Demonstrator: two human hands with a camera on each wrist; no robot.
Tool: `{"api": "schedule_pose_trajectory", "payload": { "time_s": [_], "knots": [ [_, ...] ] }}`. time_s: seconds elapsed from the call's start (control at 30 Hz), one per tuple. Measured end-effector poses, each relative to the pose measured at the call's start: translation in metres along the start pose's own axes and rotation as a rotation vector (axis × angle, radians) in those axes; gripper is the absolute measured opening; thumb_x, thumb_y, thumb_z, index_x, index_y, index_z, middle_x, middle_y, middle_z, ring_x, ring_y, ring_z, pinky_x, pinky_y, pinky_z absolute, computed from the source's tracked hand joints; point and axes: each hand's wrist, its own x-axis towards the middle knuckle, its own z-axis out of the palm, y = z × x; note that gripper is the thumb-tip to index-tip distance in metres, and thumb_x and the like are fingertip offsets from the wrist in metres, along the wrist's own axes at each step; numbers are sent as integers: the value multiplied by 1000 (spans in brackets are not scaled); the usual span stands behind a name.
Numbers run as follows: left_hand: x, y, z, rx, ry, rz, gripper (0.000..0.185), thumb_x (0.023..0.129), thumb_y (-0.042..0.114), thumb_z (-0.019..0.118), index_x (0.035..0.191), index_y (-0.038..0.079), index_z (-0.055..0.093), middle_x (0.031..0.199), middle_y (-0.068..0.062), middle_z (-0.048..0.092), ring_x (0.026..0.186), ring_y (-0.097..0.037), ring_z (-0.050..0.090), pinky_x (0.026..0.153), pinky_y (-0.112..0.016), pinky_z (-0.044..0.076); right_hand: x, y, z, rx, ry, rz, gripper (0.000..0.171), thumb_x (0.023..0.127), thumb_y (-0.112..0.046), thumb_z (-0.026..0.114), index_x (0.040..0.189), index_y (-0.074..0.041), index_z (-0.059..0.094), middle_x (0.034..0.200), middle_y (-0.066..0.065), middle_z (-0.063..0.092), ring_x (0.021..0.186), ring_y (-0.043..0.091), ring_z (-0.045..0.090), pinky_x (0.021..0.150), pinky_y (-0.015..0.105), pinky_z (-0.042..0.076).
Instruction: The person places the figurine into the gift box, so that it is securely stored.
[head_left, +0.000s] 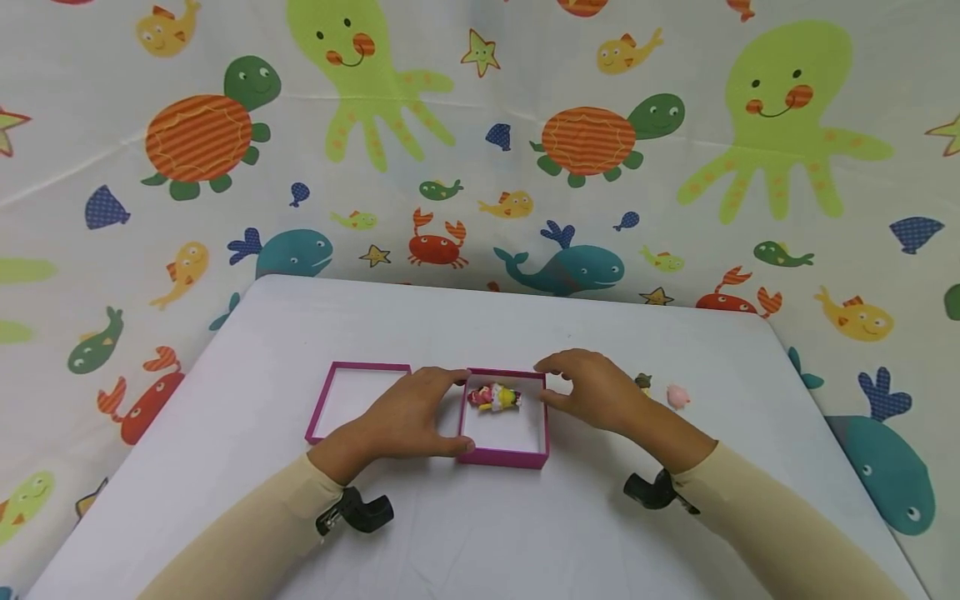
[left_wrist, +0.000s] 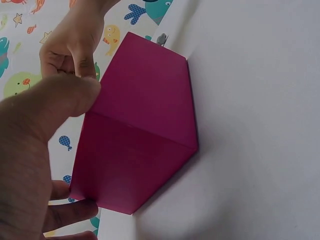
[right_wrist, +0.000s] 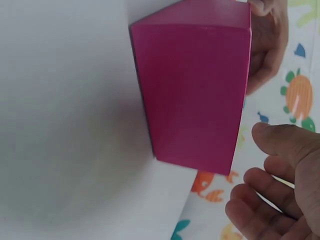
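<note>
1. A magenta box with a white inside stands open on the white table, near the middle.
2. A small doll in pink and yellow lies inside the box, close to its far wall.
3. The left hand holds the box by its left wall: the thumb lies along the near corner and the fingers curl over the far left edge.
4. The right hand hovers just beside the right wall of the box, fingers loosely curved and spread, gripping nothing; the right wrist view shows a gap between it and the wall.
5. The magenta lid, white inside, lies upturned just left of the box, partly under the left hand.
6. A small pink figure and a smaller dark one sit on the table to the right of the right hand.
</note>
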Motion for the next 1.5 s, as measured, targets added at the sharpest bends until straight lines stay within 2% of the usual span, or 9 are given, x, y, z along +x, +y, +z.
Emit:
{"api": "schedule_pose_trajectory", "payload": {
  "time_s": [0.27, 0.57, 0.9, 1.07, 1.2, 1.33, 1.5],
  "knots": [
    [4, 2, 0, 13, 9, 14, 102, 73, 67, 80, 155, 18, 45, 148, -3, 54, 140, -27, 45, 112, -55, 39, -9, 20, -11, 16, 7, 32, 48, 86, -30, 85, 129, -13, 71, 123, 6, 71, 105, 27, 67, 81, 42, 61],
    [7, 5, 1, 20, 8, 1, 102, 73, 67, 79, 155, 17, 45, 147, -3, 54, 140, -27, 45, 112, -55, 39, -20, 42, -20, -19, 12, 74, 52, 85, -35, 85, 131, -16, 71, 126, 8, 69, 114, 33, 63, 85, 49, 59],
    [10, 9, 4, 31, 10, -17, 102, 73, 69, 79, 155, 19, 45, 148, -2, 54, 141, -27, 44, 113, -56, 38, -37, 76, -33, 14, 28, 67, 52, 85, -33, 86, 131, -14, 69, 127, 11, 66, 102, 32, 65, 76, 42, 61],
    [12, 11, 5, 40, 16, -20, 102, 73, 69, 79, 155, 19, 45, 148, -2, 54, 140, -26, 44, 113, -55, 38, -45, 90, -37, 35, 36, 71, 52, 86, -32, 85, 132, -14, 68, 127, 13, 65, 99, 30, 64, 77, 42, 60],
    [13, 12, 6, 37, 20, -20, 101, 73, 68, 79, 155, 19, 45, 148, -2, 54, 140, -26, 45, 113, -55, 38, -50, 102, -41, 41, 57, 60, 52, 86, -29, 86, 131, -13, 69, 128, 13, 65, 107, 33, 62, 84, 49, 58],
    [14, 13, 7, 39, 23, -25, 102, 72, 69, 79, 155, 19, 46, 147, -1, 55, 140, -26, 45, 113, -55, 39, -52, 116, -43, 38, 76, 47, 51, 85, -27, 86, 130, -10, 69, 130, 12, 66, 120, 36, 57, 95, 59, 52],
    [16, 15, 8, 42, 32, -27, 102, 72, 69, 79, 154, 19, 46, 147, -1, 55, 139, -25, 46, 112, -54, 39, -54, 135, -43, 34, 75, 56, 52, 86, -26, 85, 132, -7, 67, 132, 13, 65, 128, 38, 52, 100, 63, 47]
  ]
}}
